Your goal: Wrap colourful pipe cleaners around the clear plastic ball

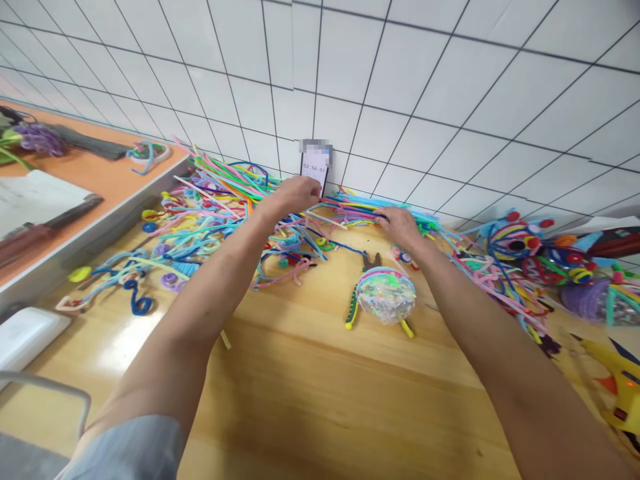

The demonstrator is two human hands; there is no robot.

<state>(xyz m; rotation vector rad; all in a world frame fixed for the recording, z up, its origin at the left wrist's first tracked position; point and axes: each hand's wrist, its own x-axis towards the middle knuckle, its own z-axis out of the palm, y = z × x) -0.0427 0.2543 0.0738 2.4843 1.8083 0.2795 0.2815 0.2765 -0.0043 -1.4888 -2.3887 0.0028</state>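
Sitting on the worktop (300, 380) between your forearms, one clear, rounded container (386, 297) with multicoloured bits inside covers part of one pair of pliers (353, 308). Beyond, your right hand (399, 227) has half-bent fingers at the pipe cleaners (350, 214), too tangled to count; your left hand's fingers (314, 188) curl before one phone (313, 167). I cannot tell either hand's grip.

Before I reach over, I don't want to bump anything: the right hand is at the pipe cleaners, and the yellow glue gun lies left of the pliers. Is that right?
Not quite: the head view shows the glue gun right of the pliers. The right hand is indeed at the pipe cleaners.
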